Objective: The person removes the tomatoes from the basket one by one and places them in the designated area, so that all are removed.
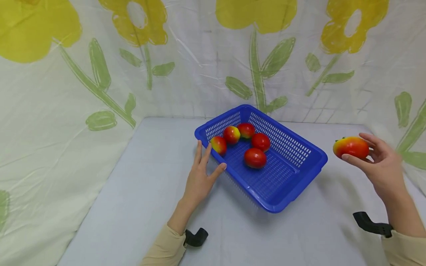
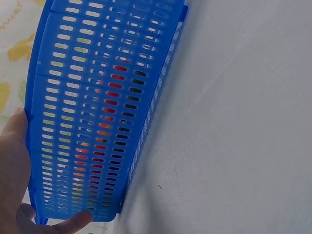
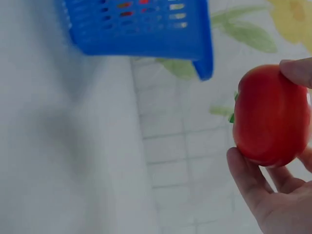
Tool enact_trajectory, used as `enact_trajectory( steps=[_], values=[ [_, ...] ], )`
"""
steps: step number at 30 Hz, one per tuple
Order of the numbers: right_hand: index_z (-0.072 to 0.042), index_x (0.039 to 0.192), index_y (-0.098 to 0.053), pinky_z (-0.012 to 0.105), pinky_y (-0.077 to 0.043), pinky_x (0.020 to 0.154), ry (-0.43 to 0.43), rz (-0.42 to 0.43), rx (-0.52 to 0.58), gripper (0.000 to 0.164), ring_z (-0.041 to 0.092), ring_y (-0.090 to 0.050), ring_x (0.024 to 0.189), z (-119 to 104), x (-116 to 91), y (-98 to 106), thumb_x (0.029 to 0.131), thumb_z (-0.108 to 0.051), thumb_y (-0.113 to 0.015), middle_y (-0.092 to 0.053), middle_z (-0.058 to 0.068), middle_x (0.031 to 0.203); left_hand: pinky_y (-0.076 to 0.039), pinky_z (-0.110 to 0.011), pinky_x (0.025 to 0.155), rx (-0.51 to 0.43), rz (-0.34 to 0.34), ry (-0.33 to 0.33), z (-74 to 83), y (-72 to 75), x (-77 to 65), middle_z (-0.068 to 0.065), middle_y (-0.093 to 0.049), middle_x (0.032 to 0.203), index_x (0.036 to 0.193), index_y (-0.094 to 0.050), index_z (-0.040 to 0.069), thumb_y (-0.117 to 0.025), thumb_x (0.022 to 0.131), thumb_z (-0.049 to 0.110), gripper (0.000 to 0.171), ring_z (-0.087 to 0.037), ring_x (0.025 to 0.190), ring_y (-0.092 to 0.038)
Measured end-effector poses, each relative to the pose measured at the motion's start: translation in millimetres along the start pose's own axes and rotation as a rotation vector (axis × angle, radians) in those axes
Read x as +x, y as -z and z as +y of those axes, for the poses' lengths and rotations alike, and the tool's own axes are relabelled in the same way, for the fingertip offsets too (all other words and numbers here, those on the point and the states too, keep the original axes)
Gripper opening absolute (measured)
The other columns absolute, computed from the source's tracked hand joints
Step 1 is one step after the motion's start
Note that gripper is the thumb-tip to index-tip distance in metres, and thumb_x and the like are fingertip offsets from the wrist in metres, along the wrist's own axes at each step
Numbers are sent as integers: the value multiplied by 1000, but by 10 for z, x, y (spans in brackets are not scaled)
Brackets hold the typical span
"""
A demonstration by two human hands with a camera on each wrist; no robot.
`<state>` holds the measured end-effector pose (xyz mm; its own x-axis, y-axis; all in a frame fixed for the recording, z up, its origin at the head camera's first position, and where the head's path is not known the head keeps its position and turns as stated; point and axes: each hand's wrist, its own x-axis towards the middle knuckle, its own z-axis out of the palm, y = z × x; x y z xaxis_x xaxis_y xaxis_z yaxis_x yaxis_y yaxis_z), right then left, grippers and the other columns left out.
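Observation:
A blue plastic basket (image 1: 283, 201) with slotted sides holds several red-and-yellow fruits (image 1: 255, 158), gathered mostly toward its left end. At the basket's near left rim, my left hand (image 1: 199, 181) touches the edge with its fingers spread and straight. Seen from the left wrist, the thumb and fingertips lie along the rim, and the fruits show red through the slots. Off to the right, my right hand (image 1: 382, 159) holds another red-and-yellow fruit (image 3: 271, 115) between thumb and fingers. That fruit is raised above the table, outside the basket, its small green stem facing left.
A pale cloth-covered table (image 1: 146, 177) lies under the basket. Behind it hangs a white curtain (image 1: 199, 85) printed with yellow flowers and green leaves. Both wrists carry a black strap mount (image 1: 196, 237).

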<state>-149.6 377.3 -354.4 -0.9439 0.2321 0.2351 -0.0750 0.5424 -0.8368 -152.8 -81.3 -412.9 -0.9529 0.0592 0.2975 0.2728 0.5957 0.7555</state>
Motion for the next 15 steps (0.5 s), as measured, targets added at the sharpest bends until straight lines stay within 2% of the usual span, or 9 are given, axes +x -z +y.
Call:
enact_trajectory(
  steps=[5, 8, 15],
  values=[
    [-28, 149, -45, 5, -40, 76, -37, -56, -11, 67, 3, -43, 108, 210, 43, -17, 89, -25, -75, -47, -8, 130, -41, -54, 97, 7, 3, -7, -8, -10, 7, -1, 0, 164, 157, -27, 20, -57, 92, 61, 83, -32, 142, -28],
    [-25, 149, -44, 5, -40, 74, -44, -112, -45, 68, 7, -43, 109, 305, 118, -36, 89, -31, -74, -47, -7, 129, -41, -54, 97, 14, 7, -11, -12, -12, 9, -1, 0, 164, 157, -27, 20, -57, 92, 61, 83, -31, 142, -28],
    [-5, 147, -36, 5, -38, 70, -29, -260, -167, 79, 44, -41, 123, 465, 351, -70, 88, -43, -73, -39, 19, 141, -41, -54, 97, 25, 12, -11, -17, -19, 6, 0, 0, 164, 157, -27, 21, -56, 92, 62, 82, -31, 143, -25]
  ],
)
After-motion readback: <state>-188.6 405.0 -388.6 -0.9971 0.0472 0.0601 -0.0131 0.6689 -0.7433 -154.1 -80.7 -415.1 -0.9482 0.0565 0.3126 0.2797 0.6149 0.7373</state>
